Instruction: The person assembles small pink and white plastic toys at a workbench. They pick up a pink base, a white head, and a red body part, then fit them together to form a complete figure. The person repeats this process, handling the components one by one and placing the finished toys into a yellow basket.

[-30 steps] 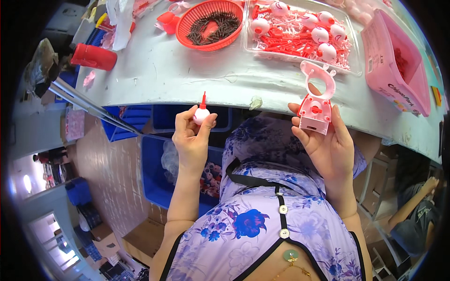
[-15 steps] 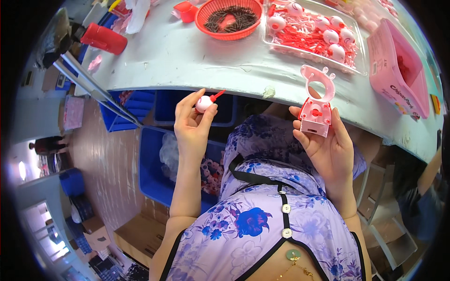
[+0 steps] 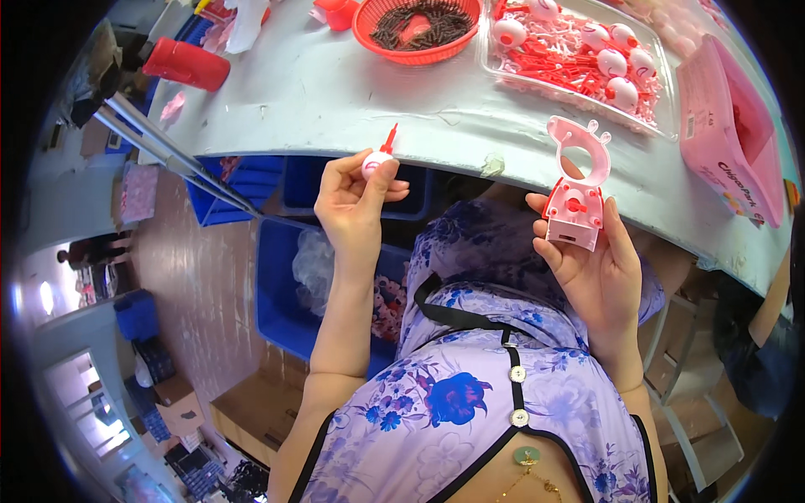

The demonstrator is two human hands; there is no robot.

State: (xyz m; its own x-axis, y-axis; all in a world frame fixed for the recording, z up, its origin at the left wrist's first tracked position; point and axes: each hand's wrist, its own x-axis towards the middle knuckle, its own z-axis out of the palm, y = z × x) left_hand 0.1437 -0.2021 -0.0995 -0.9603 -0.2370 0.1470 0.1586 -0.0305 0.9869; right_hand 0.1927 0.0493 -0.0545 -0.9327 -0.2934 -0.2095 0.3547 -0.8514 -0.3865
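Just off the table's front edge, my left hand (image 3: 356,197) pinches a small white ball (image 3: 374,162) with a red stem that points up and away from me. My right hand (image 3: 591,272) grips a pink plastic toy shell (image 3: 573,211) from below, thumb on one side and fingers on the other. The shell has a ring-shaped head opening with small ears on top, a red piece in the middle of its body and a pale block at its base. My two hands are well apart.
On the table (image 3: 293,117) stand a red basket (image 3: 402,57) of dark small pieces, a clear tray (image 3: 579,105) with white balls and red sticks, a pink bin (image 3: 721,142) and a red bottle (image 3: 186,65). Blue crates (image 3: 281,327) sit below the edge.
My left hand has shifted right and turned the ball, so its red stem points more upward. The toy shell in my right hand has moved slightly right. The whole view has shifted a little.
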